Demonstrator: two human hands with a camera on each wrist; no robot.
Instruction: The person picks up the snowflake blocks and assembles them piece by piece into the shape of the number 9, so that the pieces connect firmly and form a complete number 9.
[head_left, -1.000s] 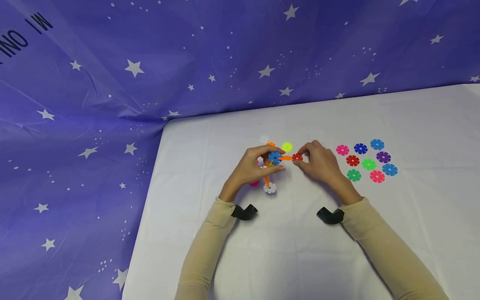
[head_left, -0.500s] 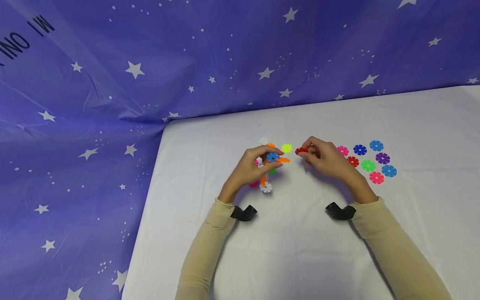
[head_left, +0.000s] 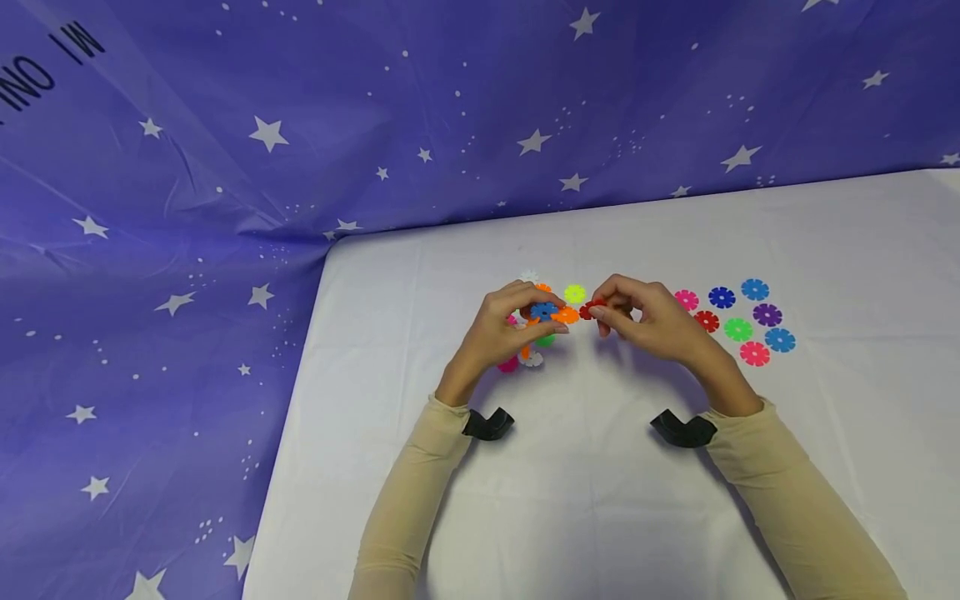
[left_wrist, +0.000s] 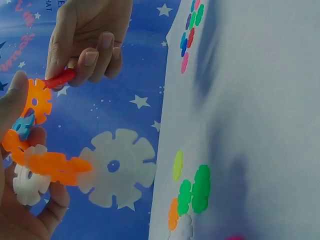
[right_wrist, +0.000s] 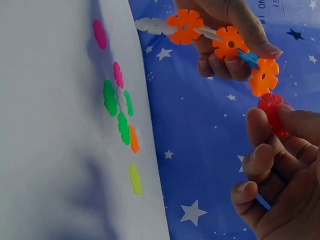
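My left hand [head_left: 557, 315] grips a chain of interlocked snowflake discs [head_left: 546, 313], orange, blue and white, held just above the white table [head_left: 570, 467]. In the left wrist view the chain [left_wrist: 55, 167] ends in a large white disc [left_wrist: 116, 167]. My right hand [head_left: 598, 307] pinches a red disc [head_left: 592, 308] edge-on against the chain's end orange disc [right_wrist: 264, 76]. The right wrist view shows the red disc [right_wrist: 272, 112] between thumb and fingers of the right hand [right_wrist: 272, 125], touching or nearly touching that orange disc, below the left hand [right_wrist: 240, 45].
Several loose discs [head_left: 738, 329] in pink, blue, purple, red and green lie to the right of my hands. A yellow-green disc [head_left: 574, 293] and a few others [head_left: 508, 365] lie around the left hand. Blue starry cloth [head_left: 225, 208] hangs beyond the table's left and far edges.
The right hand drew the red disc away from the chain, then brought it back to the end orange disc. The left hand turned the chain and lifted it a little.
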